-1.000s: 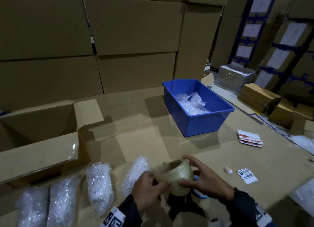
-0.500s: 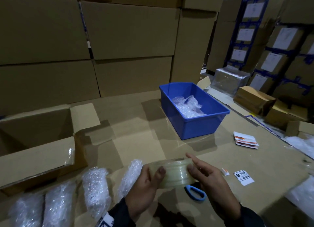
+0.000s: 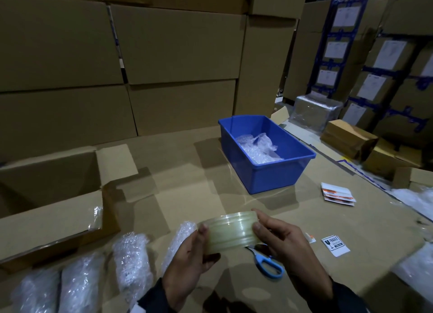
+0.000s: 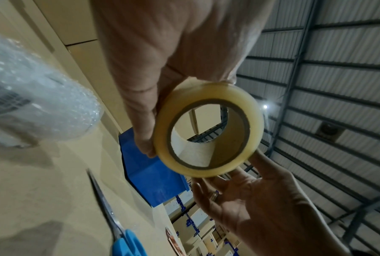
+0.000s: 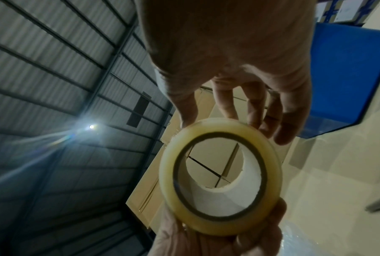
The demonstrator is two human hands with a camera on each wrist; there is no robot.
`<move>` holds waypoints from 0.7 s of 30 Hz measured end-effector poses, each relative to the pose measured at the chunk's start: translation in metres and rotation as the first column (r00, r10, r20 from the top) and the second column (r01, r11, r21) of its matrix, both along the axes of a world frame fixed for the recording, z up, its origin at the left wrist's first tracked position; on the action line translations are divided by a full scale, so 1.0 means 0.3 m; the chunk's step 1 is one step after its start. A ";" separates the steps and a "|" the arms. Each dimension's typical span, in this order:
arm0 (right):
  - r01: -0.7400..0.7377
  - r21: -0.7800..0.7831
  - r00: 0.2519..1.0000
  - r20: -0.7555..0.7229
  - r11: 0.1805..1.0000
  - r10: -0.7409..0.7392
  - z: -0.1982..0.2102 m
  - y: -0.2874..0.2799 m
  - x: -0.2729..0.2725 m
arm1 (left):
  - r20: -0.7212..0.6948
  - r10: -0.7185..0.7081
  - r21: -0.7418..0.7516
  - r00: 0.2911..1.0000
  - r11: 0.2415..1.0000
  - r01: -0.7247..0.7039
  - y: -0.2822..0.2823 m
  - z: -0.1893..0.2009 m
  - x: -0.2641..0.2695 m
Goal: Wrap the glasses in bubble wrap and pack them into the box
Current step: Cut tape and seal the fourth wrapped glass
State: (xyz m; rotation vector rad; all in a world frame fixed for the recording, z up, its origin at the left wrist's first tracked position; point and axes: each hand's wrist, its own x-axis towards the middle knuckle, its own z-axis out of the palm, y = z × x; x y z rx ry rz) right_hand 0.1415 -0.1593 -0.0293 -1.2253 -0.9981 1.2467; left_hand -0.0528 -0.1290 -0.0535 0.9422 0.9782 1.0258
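Both hands, left hand (image 3: 189, 254) and right hand (image 3: 284, 244), are clamping a tape roll (image 3: 230, 232) above the surface's near edge; four wrapped glasses (image 3: 131, 259) are lying beside the open box (image 3: 46, 223). Left wrist: fingers (image 4: 144, 121) are gripping the roll's rim. Right wrist: fingertips (image 5: 228, 107) are touching its outer face.

I saw the open box (image 3: 50, 195) at left, wrapped glasses (image 3: 131, 261) before it, bin (image 3: 269, 172) at right, scissors (image 3: 267, 264) nearest me.
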 end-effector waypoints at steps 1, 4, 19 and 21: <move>0.010 -0.002 1.000 -0.015 1.000 -0.010 0.006 -0.001 -0.002 | 0.006 0.017 -0.014 1.000 1.000 -0.017 0.000 -0.004 -0.003; 0.019 -0.001 0.999 -0.039 1.000 -0.019 0.015 0.004 -0.004 | 0.020 0.050 -0.023 0.999 0.999 -0.050 0.009 -0.009 -0.010; 0.084 -0.040 0.991 -0.101 0.996 -0.087 -0.022 0.002 -0.012 | 0.083 0.040 -0.051 0.996 0.998 -0.035 0.018 -0.008 -0.036; 0.090 -0.040 0.989 -0.118 0.995 -0.094 -0.024 0.000 -0.014 | 0.077 0.054 -0.056 0.996 0.997 -0.050 0.020 -0.015 -0.040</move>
